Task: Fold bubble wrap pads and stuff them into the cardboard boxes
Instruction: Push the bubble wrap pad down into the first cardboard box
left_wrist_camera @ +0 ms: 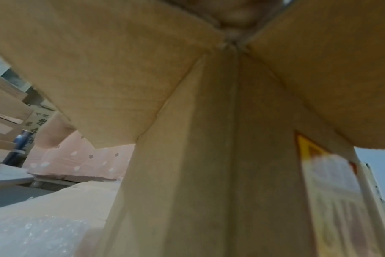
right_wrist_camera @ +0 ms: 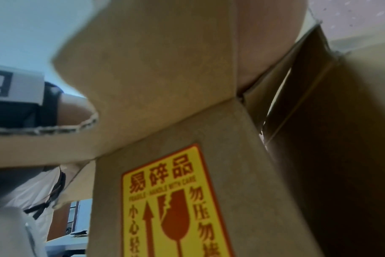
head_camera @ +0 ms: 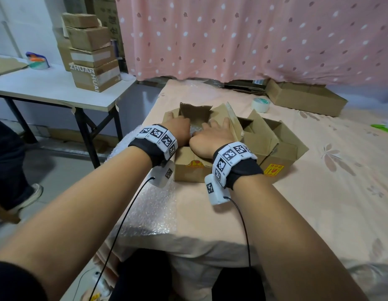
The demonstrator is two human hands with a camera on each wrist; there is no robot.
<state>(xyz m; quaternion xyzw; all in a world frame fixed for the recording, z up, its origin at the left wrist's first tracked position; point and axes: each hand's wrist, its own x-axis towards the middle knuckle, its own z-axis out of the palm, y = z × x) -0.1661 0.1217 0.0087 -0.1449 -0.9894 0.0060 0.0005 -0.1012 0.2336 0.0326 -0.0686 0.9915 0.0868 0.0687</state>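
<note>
Near box (head_camera: 189, 170), flaps open, on the bed (head_camera: 319, 192): our left hand (head_camera: 180, 131) and right hand (head_camera: 212, 135) press a pad (head_camera: 195, 130) down inside to seat it. Right fingers splayed; left fingers hidden, cannot tell. Spare wrap (head_camera: 149, 209) beside, within reach.

A yellow sticker (right_wrist_camera: 176, 205) with red print, low in the right wrist view, sits on the cardboard box (right_wrist_camera: 264, 173) and reads "易碎品", "小心轻" and "勿压勿", cut off below, beside a broken-glass sign and an arrow. At upper left of the head view, white tape (head_camera: 88, 76) round a stacked box (head_camera: 99, 79) reads "ZHUAN".
</note>
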